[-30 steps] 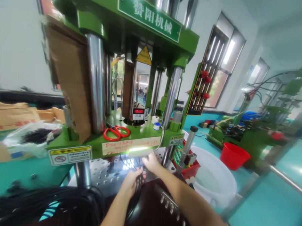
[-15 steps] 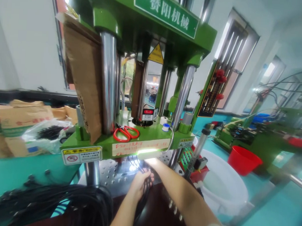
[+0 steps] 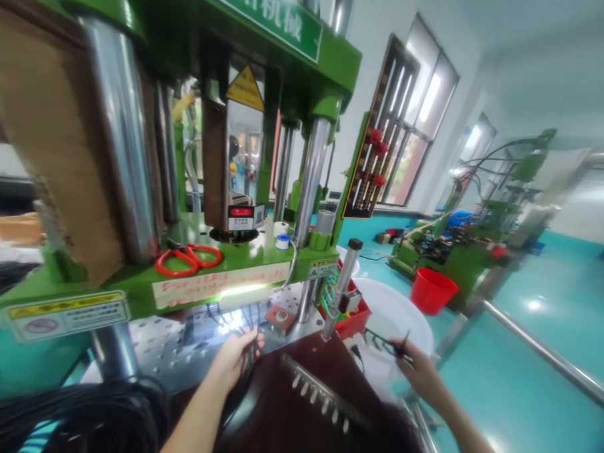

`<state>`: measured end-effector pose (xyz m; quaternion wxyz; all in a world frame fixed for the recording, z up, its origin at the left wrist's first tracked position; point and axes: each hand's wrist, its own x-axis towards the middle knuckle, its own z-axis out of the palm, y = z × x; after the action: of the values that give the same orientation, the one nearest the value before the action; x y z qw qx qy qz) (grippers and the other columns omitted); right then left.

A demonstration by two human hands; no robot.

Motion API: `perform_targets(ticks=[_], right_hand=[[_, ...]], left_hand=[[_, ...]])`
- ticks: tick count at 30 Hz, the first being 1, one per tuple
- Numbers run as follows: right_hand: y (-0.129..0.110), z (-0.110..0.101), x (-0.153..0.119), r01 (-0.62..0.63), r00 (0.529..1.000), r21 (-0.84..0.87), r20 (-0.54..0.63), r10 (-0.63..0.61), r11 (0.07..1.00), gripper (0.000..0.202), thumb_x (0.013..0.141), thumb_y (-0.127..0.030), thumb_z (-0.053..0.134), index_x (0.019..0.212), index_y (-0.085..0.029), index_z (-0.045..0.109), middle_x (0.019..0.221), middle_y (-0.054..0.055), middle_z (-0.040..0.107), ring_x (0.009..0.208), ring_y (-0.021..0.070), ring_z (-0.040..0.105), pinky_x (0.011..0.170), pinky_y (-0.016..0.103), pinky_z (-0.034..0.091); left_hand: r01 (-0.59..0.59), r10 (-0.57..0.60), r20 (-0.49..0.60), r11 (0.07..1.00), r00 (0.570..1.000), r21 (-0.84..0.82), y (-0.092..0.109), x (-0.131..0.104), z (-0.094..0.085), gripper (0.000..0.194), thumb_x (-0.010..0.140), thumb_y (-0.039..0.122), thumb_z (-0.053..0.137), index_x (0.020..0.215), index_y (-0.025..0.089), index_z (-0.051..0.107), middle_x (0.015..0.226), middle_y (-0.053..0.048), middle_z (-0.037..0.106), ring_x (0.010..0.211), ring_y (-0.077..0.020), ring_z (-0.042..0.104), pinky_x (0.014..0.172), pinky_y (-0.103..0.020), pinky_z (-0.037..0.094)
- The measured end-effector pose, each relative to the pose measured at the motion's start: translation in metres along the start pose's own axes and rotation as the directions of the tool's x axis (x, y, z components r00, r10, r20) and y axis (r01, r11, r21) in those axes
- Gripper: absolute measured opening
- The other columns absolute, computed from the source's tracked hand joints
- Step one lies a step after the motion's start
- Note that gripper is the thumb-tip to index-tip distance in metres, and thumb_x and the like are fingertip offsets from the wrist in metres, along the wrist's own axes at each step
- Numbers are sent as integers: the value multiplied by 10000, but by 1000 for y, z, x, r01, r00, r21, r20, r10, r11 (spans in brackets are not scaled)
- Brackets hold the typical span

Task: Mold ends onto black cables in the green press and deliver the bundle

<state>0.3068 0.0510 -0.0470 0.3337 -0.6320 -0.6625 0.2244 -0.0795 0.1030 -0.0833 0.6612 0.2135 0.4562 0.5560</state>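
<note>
Under the green press [image 3: 190,275]: black cables [image 3: 249,358] are clasped in the closed left hand [image 3: 233,358], at the edge of the perforated plate [image 3: 177,344].
Over the white tub [image 3: 398,317]: a black moulded piece [image 3: 384,343] is pinched by the right hand [image 3: 418,372].
On the press ledge: red scissors [image 3: 188,258] are laid flat.

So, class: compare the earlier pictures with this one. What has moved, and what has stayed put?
The right hand has left the spot under the green press and swung out to the right, over the white tub, now holding a black cable piece. The left hand still grips the bundle of black cables at the machine bed. The red scissors stay on the ledge.
</note>
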Motion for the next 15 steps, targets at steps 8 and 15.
perform_targets(ticks=[8, 15], right_hand=[[33, -3, 7, -217, 955, 402, -100, 278, 890, 828, 471, -490, 609, 1163, -72, 430, 1144, 180, 497, 1063, 221, 504, 950, 325, 421], [-141, 106, 55, 152, 813, 363, 482, -326, 919, 346, 768, -298, 469, 993, -56, 572, 693, 33, 538, 568, 42, 501, 596, 162, 395]], left_hand=[[-9, 9, 0, 1000, 1000, 18, 0, 0, 2, 192, 792, 160, 559, 897, 32, 461, 687, -68, 533, 497, -81, 476, 451, -193, 395], [-12, 13, 25, 1000, 1000, -23, 0, 1, -1, 183, 785, 120, 554, 909, 60, 433, 703, -51, 528, 523, -85, 485, 459, -189, 387]])
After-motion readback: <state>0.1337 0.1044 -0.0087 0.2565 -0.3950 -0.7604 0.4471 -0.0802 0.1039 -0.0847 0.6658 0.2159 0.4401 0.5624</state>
